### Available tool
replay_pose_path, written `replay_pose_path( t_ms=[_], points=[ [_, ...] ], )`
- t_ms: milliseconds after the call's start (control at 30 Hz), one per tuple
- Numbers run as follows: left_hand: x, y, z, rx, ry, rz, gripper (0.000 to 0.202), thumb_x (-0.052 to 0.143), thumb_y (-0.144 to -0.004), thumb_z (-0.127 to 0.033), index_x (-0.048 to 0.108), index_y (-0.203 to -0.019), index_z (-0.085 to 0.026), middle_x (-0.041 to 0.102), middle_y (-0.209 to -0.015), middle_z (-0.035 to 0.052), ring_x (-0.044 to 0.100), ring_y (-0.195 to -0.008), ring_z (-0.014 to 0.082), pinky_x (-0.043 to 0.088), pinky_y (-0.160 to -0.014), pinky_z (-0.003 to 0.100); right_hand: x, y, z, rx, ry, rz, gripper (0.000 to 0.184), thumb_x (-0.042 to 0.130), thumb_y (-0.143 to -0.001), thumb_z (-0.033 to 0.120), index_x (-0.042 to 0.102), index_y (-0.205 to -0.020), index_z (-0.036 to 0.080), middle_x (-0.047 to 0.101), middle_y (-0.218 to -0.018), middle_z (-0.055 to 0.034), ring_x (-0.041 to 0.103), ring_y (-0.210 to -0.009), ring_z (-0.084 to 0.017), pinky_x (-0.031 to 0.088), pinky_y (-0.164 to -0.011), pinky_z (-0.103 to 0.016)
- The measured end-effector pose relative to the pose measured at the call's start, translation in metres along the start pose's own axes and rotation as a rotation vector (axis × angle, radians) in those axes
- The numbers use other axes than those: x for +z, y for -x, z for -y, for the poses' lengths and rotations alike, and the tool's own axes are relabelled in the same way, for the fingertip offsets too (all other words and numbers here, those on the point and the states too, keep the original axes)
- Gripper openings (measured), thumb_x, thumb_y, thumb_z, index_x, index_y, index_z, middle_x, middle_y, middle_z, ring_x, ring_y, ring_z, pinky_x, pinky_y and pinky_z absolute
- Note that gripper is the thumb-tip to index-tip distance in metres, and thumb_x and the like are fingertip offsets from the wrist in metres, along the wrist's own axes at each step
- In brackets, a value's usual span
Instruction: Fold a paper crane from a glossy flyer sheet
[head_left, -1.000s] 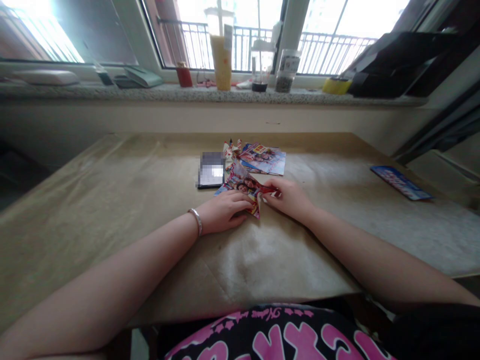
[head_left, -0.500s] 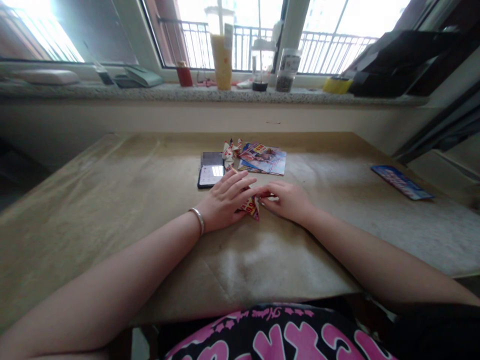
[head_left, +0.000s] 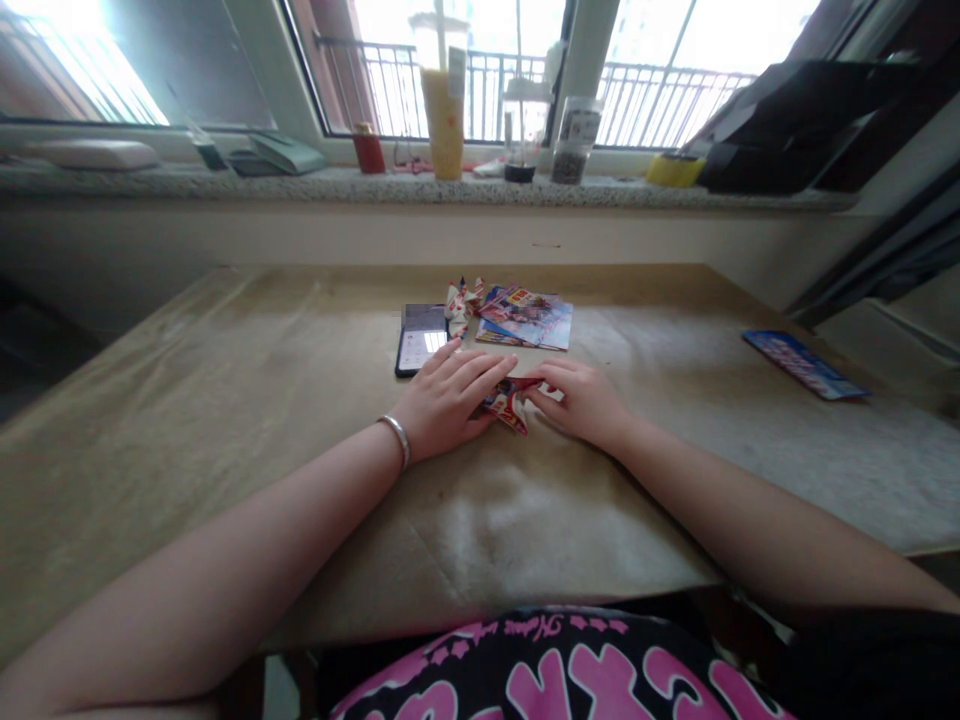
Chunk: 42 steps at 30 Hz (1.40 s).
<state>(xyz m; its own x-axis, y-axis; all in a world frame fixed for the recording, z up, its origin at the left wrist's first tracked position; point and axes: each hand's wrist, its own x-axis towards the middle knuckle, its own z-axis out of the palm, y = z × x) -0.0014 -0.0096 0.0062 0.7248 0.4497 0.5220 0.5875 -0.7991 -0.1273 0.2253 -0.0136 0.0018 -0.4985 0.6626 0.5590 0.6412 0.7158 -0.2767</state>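
- Shirt (head_left: 555, 665), black with pink lettering, at the near edge of the covered table (head_left: 480, 540).
- Left hand (head_left: 446, 405), silver bracelet (head_left: 397, 440) at the wrist: palm down, fingers spread out flat over the folded paper (head_left: 511, 408), nothing gripped, just covering and likely pinning it.
- Folded paper: printed, red and multicoloured, on the table between the two hands; part hidden under the left fingers, a pointed corner aimed at the wearer.
- Right hand (head_left: 576, 400): thumb and forefinger closed in a pinch on the paper's right side; other fingers curled.
- Handling, my guess: very light, thin, floppy in single layers, stiffer where doubled; maybe a bit slick, creases easily, could tear at points. Best hold: flat palm on the body, fingertip pinch at the folded edge.
- Phone (head_left: 411, 352), lit, just beyond the left fingers.
- Folded paper figure (head_left: 459, 308) beside phone; leaflets (head_left: 529, 318) stacked right of it.
- Blue printed strip (head_left: 804, 366), far right, well apart.
- Windowsill (head_left: 337, 188) behind: tall yellow cup (head_left: 444, 125), red jar (head_left: 368, 150).
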Motion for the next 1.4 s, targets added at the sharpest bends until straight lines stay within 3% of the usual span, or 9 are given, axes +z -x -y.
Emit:
replay_pose_path(
  t_ms=[267, 500, 633, 733, 900, 1200, 1400],
  points=[
    [-0.002, 0.002, -0.001, -0.001, 0.004, -0.037, 0.056, 0.053, -0.08, -0.026, 0.042, -0.134, -0.013, 0.056, -0.127, 0.0129, 0.05, -0.116, 0.026, 0.038, -0.098, 0.041, -0.002, 0.002, 0.004, 0.031, -0.097, -0.011, 0.016, 0.054, -0.087, 0.027, 0.064, -0.096, 0.018, 0.067, -0.087, -0.005, 0.06, -0.068, -0.013, 0.049, -0.064, -0.025],
    [0.002, -0.001, -0.002, -0.009, 0.018, -0.048, 0.057, 0.053, -0.082, -0.031, 0.041, -0.135, -0.013, 0.06, -0.119, 0.0126, 0.051, -0.113, 0.0268, 0.038, -0.099, 0.043, -0.003, 0.001, 0.004, -0.066, -0.108, 0.0, 0.02, 0.051, -0.09, 0.029, 0.067, -0.089, 0.02, 0.064, -0.083, -0.0047, 0.06, -0.072, -0.013, 0.048, -0.066, -0.025],
    [0.002, -0.002, -0.002, -0.01, 0.026, -0.012, 0.057, 0.051, -0.084, -0.029, 0.038, -0.137, -0.014, 0.059, -0.119, 0.0111, 0.052, -0.113, 0.0248, 0.029, -0.107, 0.046, -0.001, 0.002, 0.007, -0.096, -0.117, 0.017, 0.021, 0.049, -0.091, 0.028, 0.068, -0.092, 0.02, 0.065, -0.085, -0.005, 0.06, -0.076, -0.014, 0.048, -0.069, -0.026],
    [0.0, -0.002, -0.001, -0.009, 0.045, 0.015, 0.061, 0.051, -0.083, -0.03, 0.034, -0.139, -0.014, 0.057, -0.124, 0.012, 0.051, -0.115, 0.0244, 0.026, -0.11, 0.047, 0.0, 0.002, 0.011, -0.011, -0.121, -0.04, 0.02, 0.05, -0.09, 0.027, 0.067, -0.086, 0.019, 0.063, -0.081, -0.0041, 0.058, -0.07, -0.012, 0.048, -0.065, -0.024],
    [0.002, -0.001, -0.003, 0.008, 0.043, -0.009, 0.065, 0.053, -0.079, -0.029, 0.033, -0.139, -0.011, 0.054, -0.126, 0.0157, 0.05, -0.116, 0.0272, 0.032, -0.105, 0.047, -0.001, -0.001, 0.018, 0.144, -0.197, -0.133, 0.018, 0.051, -0.088, 0.027, 0.064, -0.079, 0.02, 0.061, -0.076, -0.0024, 0.057, -0.066, -0.012, 0.05, -0.058, -0.023],
    [0.003, -0.003, -0.004, -0.045, 0.043, -0.036, 0.07, 0.053, -0.08, -0.023, 0.023, -0.142, -0.014, 0.059, -0.117, 0.0118, 0.053, -0.112, 0.0249, 0.032, -0.107, 0.048, 0.009, -0.001, 0.017, 0.252, -0.384, -0.162, 0.011, 0.059, -0.082, 0.028, 0.057, -0.09, 0.021, 0.065, -0.078, -0.0008, 0.063, -0.069, -0.013, 0.054, -0.059, -0.025],
    [0.002, -0.004, -0.003, -0.099, 0.06, -0.103, 0.071, 0.053, -0.082, -0.022, 0.019, -0.144, -0.016, 0.063, -0.112, 0.0078, 0.056, -0.107, 0.0221, 0.031, -0.107, 0.046, 0.007, 0.0, 0.017, 0.212, -0.387, -0.199, 0.012, 0.058, -0.081, 0.026, 0.049, -0.077, 0.021, 0.064, -0.076, -0.0003, 0.062, -0.069, -0.013, 0.053, -0.058, -0.025]
  ],
)
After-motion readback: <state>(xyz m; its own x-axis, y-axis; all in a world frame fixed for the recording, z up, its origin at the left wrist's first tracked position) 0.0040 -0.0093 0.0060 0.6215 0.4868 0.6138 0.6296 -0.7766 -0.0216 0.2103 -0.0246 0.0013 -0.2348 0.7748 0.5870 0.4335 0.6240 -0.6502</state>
